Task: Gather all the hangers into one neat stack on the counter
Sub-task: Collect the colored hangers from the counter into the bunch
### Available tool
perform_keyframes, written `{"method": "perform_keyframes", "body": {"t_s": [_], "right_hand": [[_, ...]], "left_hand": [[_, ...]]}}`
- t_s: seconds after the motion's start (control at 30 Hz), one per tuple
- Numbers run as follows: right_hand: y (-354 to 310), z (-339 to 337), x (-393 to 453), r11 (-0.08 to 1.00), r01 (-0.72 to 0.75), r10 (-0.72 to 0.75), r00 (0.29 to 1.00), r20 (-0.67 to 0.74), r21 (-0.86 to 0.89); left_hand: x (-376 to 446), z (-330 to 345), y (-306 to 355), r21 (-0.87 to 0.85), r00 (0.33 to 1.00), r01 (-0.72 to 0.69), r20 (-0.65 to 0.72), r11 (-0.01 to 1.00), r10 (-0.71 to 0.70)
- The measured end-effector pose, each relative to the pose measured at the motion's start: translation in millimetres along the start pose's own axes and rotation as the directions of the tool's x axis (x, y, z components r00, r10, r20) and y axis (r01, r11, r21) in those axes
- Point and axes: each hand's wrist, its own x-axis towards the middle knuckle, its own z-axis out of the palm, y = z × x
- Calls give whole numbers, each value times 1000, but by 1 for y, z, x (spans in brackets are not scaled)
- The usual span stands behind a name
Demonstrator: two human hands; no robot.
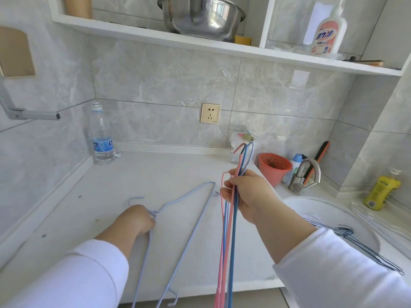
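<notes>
A pale blue wire hanger (189,225) lies flat on the white counter (138,174), its hook pointing left. My left hand (138,218) grips it at the neck below the hook. Above the counter, my right hand (246,194) holds a bunch of pink and blue hangers (229,241) upright, their hooks rising past my fingers. Dark blue hangers (347,238) lie across the white sink (329,210) at the right. White hangers (378,223) rest on the ledge beyond the sink.
A water bottle (102,138) stands in the back left corner. An orange pot (274,168), a tap (307,174) and a yellow bottle (381,190) sit at the right. A shelf with a steel bowl (200,16) hangs overhead. A metal bracket (31,114) juts from the left wall.
</notes>
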Motion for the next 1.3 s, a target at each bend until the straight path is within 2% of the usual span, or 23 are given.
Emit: {"method": "perform_keyframes", "body": {"t_s": [0.17, 0.27, 0.33, 0.4, 0.47, 0.6, 0.73, 0.87, 1.0, 1.1, 1.23, 1.3], "right_hand": [[-1, 1, 8, 1000, 1, -2, 999, -42, -30], [-3, -4, 9, 999, 11, -13, 999, -46, -38], [-3, -5, 10, 999, 8, -10, 999, -47, -39], [-6, -7, 11, 999, 11, -13, 998, -57, -42], [-8, -8, 11, 999, 1, -4, 998, -66, -46], [-10, -6, 12, 999, -20, 17, 998, -58, -39], [0, -2, 10, 996, -60, 60, 998, -12, -73], [10, 1, 5, 996, -44, 47, 998, 35, -83], [14, -5, 2, 993, -29, 29, 1000, 0, -110], [15, -7, -1, 992, -27, 25, 1000, -20, -125], [14, -8, -6, 992, -13, 13, 1000, -5, -122], [13, -11, -8, 993, 4, -5, 1000, -5, -121]], "left_hand": [[5, 2, 12, -17, 1000, -9, 11, 1000, 9], [6, 1, 15, -190, 1000, 21, 8, 982, -19], [7, -4, 17, -449, 1000, 15, -13, 893, -23], [2, -17, 30, -698, 999, -29, -52, 716, -10], [-8, -33, 48, -785, 990, -114, -139, 609, 7], [-43, -49, 91, -825, 961, -274, -250, 495, 115], [-70, -43, 116, -799, 935, -355, -302, 485, 186], [-92, -32, 126, -750, 906, -412, -277, 517, 320], [-101, -33, 124, -749, 902, -390, -194, 535, 386], [-97, -35, 123, -707, 910, -379, -168, 597, 379], [-92, -41, 127, -838, 925, -277, -101, 470, 365], [-89, -42, 128, -827, 917, -306, -124, 472, 378]]}}
